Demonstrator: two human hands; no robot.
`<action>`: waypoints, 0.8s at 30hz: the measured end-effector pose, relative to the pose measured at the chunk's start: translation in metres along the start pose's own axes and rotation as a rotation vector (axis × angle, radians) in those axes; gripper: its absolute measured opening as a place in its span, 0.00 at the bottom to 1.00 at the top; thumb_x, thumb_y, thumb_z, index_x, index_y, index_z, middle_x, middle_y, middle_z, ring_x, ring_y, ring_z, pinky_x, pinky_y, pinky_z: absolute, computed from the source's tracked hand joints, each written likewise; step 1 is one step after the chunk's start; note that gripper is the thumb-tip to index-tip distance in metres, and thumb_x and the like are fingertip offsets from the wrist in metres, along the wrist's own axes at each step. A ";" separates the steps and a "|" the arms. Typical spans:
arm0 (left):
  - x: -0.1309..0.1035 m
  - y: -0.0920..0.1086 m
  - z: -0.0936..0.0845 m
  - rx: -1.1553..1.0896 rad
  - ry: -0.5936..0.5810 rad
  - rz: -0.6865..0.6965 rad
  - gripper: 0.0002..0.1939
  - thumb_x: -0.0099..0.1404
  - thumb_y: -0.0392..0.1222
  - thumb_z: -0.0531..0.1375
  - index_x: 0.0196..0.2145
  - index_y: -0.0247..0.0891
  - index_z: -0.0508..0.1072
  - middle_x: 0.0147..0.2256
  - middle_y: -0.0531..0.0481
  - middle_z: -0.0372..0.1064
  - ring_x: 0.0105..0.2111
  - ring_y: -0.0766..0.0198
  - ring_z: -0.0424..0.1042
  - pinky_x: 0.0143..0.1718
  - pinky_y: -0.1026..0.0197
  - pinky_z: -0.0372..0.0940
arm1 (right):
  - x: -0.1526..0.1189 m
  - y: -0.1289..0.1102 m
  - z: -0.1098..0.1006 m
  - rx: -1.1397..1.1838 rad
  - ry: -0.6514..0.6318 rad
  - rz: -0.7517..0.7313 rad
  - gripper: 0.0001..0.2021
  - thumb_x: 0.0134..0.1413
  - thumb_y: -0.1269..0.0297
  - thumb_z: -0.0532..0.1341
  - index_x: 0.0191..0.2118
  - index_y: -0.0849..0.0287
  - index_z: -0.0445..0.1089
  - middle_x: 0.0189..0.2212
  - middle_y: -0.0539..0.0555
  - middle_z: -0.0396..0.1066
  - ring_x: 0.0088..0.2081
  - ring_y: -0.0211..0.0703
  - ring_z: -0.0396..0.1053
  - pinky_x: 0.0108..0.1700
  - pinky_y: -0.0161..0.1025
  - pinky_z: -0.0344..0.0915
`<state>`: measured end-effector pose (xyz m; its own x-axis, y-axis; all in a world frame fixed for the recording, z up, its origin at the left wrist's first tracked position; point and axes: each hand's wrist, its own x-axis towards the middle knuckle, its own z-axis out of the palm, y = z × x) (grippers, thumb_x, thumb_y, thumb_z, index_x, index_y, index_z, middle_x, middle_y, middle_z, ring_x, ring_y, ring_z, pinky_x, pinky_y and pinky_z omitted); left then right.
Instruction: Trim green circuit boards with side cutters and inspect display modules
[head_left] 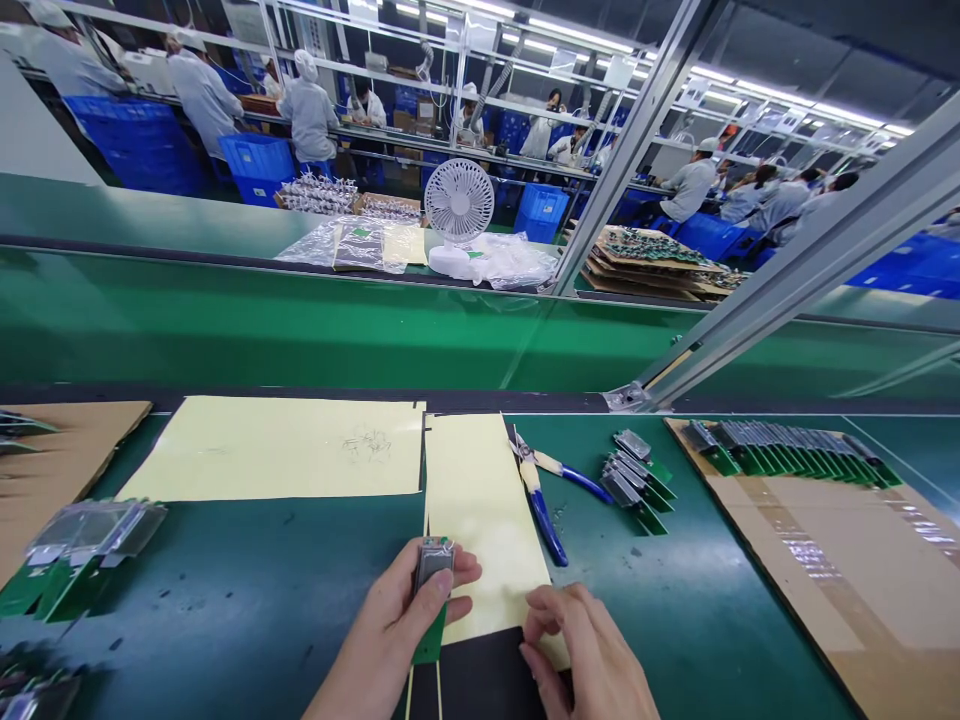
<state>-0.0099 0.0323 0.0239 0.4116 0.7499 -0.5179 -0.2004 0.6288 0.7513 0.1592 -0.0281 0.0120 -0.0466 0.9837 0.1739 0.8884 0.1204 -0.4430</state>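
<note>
My left hand (397,610) grips a small green circuit board (429,640) with a grey rectangular module (435,560) at its upper end. The thumb presses on the module's side, and the other fingers are behind it. Below the board run two thin pale-yellow lines; whether they are wires or strips on the surface I cannot tell. To the right of the board, my right hand (581,645) is curled, thumb and fingertips close together over the lower edge of a pale yellow sheet (480,500). Anything between those fingertips is too small to make out. Blue-handled cutting pliers (541,495) lie beyond it.
Several similar boards (637,480) lie right of the pliers, and more stand in a row on cardboard (810,560). At left are stacked boards (82,550) and a wide yellow sheet (277,450) with small clippings. A metal post (630,150) rises ahead; a white fan (459,205) and co-workers are beyond.
</note>
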 end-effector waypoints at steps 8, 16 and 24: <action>-0.002 0.000 0.002 0.035 -0.014 0.008 0.12 0.60 0.50 0.56 0.36 0.41 0.71 0.40 0.50 0.69 0.49 0.57 0.64 0.50 0.59 0.62 | 0.006 0.001 0.000 0.123 -0.081 0.011 0.17 0.49 0.78 0.48 0.43 0.53 0.57 0.28 0.53 0.64 0.29 0.46 0.66 0.26 0.39 0.65; -0.003 0.007 -0.002 0.127 -0.068 -0.014 0.10 0.61 0.49 0.54 0.35 0.42 0.71 0.41 0.50 0.68 0.49 0.57 0.63 0.51 0.59 0.60 | 0.024 0.003 -0.007 0.826 -0.087 0.715 0.17 0.61 0.59 0.39 0.25 0.53 0.57 0.18 0.49 0.59 0.19 0.37 0.64 0.24 0.31 0.67; -0.004 0.010 -0.003 0.071 0.059 -0.001 0.15 0.55 0.52 0.60 0.38 0.44 0.71 0.38 0.50 0.69 0.43 0.56 0.66 0.42 0.61 0.64 | 0.039 0.002 -0.036 1.269 -0.186 0.624 0.16 0.44 0.54 0.64 0.36 0.54 0.60 0.24 0.47 0.63 0.23 0.34 0.59 0.24 0.30 0.61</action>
<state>-0.0165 0.0360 0.0322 0.3580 0.7617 -0.5401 -0.1353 0.6146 0.7771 0.1761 0.0061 0.0497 0.0472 0.9102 -0.4115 -0.2147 -0.3931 -0.8941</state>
